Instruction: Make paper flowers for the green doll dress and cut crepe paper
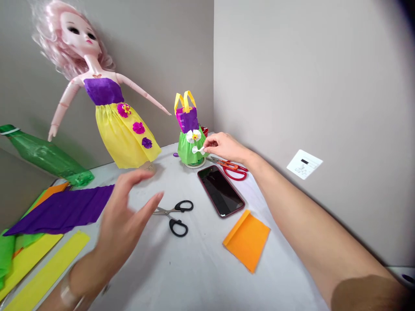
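My right hand [225, 147] reaches to the back of the table and pinches a small white paper bow [198, 150]. The bow lies against the green skirt of a small dress [188, 144] with a purple bodice and yellow straps. Above it on the skirt sits a white paper flower [193, 136] with a yellow centre. Nearer to me, my left hand [128, 211] hovers over the table, thumb and fingers apart, holding nothing. Black-handled scissors [173, 212] lie spread just right of it.
A pink-haired doll [106, 99] in a yellow skirt leans at the back left, beside a green bottle [45, 155]. Purple crepe paper [61, 209] and yellow strips [55, 268] lie left. A phone [221, 190], red-handled scissors [235, 170] and folded orange paper [248, 242] lie right.
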The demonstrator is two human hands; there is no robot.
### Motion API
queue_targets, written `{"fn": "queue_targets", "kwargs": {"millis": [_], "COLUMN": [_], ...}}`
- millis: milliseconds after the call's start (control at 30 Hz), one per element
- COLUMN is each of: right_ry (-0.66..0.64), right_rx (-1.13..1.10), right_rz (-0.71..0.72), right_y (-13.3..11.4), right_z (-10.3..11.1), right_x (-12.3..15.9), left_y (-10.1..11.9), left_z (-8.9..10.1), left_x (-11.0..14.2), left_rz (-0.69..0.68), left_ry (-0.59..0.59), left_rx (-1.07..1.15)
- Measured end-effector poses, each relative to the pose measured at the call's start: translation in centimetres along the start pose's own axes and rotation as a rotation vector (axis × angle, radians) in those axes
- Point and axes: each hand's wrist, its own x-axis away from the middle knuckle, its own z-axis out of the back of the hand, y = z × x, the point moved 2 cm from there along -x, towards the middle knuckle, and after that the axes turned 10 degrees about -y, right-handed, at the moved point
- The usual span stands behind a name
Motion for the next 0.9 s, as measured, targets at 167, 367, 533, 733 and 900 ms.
{"fn": "queue_targets", "kwargs": {"millis": [167, 367, 533, 733, 900], "right_ry": [0.021, 0.027, 0.071, 0.082, 0.087], "right_rx": [0.100, 0.214, 0.208, 0.161, 0.132], "right_rz": [-0.011, -0.001, 0.003, -0.001, -0.018], "right_y": [-0.2, -0.4, -0.1, 0.2, 0.1], "right_z": [-0.2, -0.6, -0.6, -0.8, -1.1], "right_x": [-0.3, -0.6, -0.9, -1.3, -1.1], "left_y": [-1.3, -3.7, -3.7, -3.4, -3.3], "left_z": [-8.1, -13.3, -14.2, -14.4, -14.8], "left_x": [-9.4, -12.5, -13.2, -13.6, -13.6], "left_rz": [0.072, 0.151, 0.112, 0.095, 0.070], "left_ry": [0.085, 0.083, 0.100, 0.140, 0.166], "left_rx": [0.252, 0.437, 0.456, 0.467, 0.443]}}
